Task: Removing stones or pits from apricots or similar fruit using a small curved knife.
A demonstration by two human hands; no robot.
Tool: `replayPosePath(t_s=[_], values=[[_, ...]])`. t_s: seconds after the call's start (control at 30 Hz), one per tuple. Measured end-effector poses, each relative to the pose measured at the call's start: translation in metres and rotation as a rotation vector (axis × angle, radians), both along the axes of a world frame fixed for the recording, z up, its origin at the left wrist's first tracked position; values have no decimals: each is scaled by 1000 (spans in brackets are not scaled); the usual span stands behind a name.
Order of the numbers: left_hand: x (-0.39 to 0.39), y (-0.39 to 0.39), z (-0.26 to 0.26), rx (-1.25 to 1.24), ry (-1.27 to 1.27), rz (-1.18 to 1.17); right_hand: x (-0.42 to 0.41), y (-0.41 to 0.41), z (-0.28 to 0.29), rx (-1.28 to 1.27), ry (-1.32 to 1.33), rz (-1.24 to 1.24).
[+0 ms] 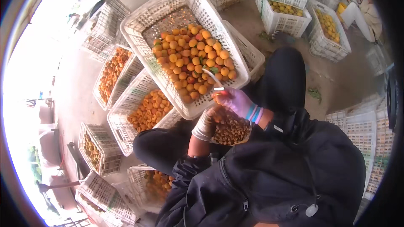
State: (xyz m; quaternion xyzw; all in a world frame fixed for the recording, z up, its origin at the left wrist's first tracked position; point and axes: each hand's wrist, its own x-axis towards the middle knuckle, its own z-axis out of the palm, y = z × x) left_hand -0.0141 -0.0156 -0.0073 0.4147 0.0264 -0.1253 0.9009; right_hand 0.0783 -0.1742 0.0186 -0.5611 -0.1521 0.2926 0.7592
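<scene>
My right hand [236,100], in a light purple glove with a blue-striped cuff, grips a small curved knife [212,77]. The pale blade points up over the rim of a white plastic crate. Something red-orange shows at those fingertips; I cannot tell if it is fruit. Just below, my left hand [208,123] wears a pale wrap or glove at the wrist. Its fingers are curled and blurred, so what they hold is unclear. Whole apricots [192,60] with a few green leaves fill much of the tilted crate [148,60]. Apricot pits [232,130] lie in a container beneath both hands.
To the left, a crate [121,132] holds split apricot halves [151,108], and another crate holds more halves [114,69]. Fruit crates [285,23] stand at the back right. A seated person [363,19] is at the far right. Stacked crates [356,138] stand beside me.
</scene>
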Motion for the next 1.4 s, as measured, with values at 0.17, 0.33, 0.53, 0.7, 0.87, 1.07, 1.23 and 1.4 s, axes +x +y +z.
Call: replayPosePath(t_s=[0.17, 0.33, 0.53, 0.7, 0.87, 1.07, 1.23, 1.4], values=[[1, 2, 8, 1483, -3, -181, 20, -12, 18, 122, 190, -20], [8, 6, -6, 317, 266, 110, 13, -14, 12, -211, -10, -14], [1, -14, 0, -244, 194, 115, -8, -5, 7, -230, -232, 143], [-3, -3, 31, -107, 87, 101, -11, 6, 26, -206, -228, 204], [14, 83, 80, 289, 152, 636, 25, 2, 90, -146, -190, 258], [41, 227, 116, 1524, -138, 1324, 42, 10, 244, -169, -450, 489], [66, 217, 80, 1099, -101, 1116, -33, 69, 337, 221, -1260, 718], [71, 204, 71, 1040, -175, 816, -80, 128, 340, 200, -1492, 1068]])
